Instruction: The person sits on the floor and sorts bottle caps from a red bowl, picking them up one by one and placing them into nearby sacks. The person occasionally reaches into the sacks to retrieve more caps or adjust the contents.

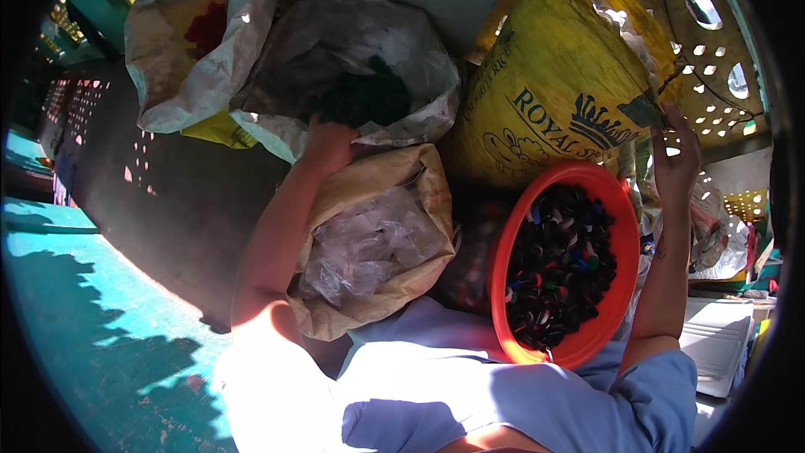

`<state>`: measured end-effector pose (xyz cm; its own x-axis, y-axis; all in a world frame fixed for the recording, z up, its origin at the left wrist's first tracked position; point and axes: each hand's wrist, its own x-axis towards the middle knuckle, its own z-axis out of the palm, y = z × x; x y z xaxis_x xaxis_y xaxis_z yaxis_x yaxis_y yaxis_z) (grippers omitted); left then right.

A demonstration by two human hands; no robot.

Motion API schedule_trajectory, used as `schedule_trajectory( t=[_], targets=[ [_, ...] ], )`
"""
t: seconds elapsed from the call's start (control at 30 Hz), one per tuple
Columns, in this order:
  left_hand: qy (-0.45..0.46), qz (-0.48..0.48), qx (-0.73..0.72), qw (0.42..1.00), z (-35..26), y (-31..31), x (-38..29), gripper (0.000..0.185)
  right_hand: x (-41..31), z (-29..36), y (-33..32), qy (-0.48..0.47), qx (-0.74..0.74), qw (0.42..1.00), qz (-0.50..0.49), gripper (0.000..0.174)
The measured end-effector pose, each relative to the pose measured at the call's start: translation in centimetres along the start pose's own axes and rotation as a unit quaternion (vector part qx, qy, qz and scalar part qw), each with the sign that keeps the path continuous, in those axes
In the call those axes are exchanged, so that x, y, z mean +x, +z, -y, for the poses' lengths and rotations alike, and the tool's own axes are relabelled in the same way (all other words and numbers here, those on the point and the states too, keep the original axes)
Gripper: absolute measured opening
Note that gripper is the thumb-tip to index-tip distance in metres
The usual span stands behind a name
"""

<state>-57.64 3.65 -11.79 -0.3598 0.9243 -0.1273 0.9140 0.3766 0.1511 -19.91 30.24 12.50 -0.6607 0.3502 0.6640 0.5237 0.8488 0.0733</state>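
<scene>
My left hand [330,145] is at the near rim of a white woven sack [421,38]. Its fingertips reach over the rim, too dark to show what they hold. Dark green pieces [374,97], perhaps bottle caps, lie inside that sack. To the right, my right hand [679,151] is raised beside the edge of a yellow woven rice sack [541,100], which bears writing and a crown print. Its finger and thumb are near a dark patch there; a grip is not clear. White pieces [622,25] show at that sack's opening.
A tilted red plastic basin [619,321] of mostly black bottle caps [560,264] is by my lap. Between my arms stands a tan sack [434,182] with clear plastic [371,239]. Another white sack [157,69] holds red pieces [207,28]. At left is a turquoise surface [126,340].
</scene>
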Motion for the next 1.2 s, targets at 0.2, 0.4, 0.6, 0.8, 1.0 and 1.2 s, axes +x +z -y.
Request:
schedule_trajectory(
  t=[0.2,0.4,0.6,0.8,1.0,1.2],
  targets=[
    [0.140,-0.044,0.056,0.988,-5.0,-0.9,-9.5,0.017,1.4,13.3,3.5,-0.179,0.109,0.978,0.013,0.036],
    [-0.017,-0.266,-0.080,0.960,-3.8,-5.3,-9.8,0.026,5.4,20.4,21.7,-0.007,0.045,0.968,0.248,0.055],
    [-0.541,-0.096,-0.090,0.831,13.3,-5.9,-5.2,0.059,7.5,20.0,29.4,0.027,-0.023,0.956,0.293,0.056],
    [-0.453,-0.157,-0.057,0.876,18.6,1.5,-2.1,0.049,6.0,16.6,33.1,0.030,-0.090,0.921,0.377,0.028],
    [-0.310,-0.345,-0.139,0.875,9.3,-1.4,-10.1,0.025,7.2,13.7,30.0,-0.126,-0.108,0.957,0.236,0.014],
    [-0.267,-0.467,-0.155,0.828,8.2,0.0,-11.3,0.021,6.2,14.7,17.6,-0.168,0.011,0.985,0.043,0.006]
  ],
)
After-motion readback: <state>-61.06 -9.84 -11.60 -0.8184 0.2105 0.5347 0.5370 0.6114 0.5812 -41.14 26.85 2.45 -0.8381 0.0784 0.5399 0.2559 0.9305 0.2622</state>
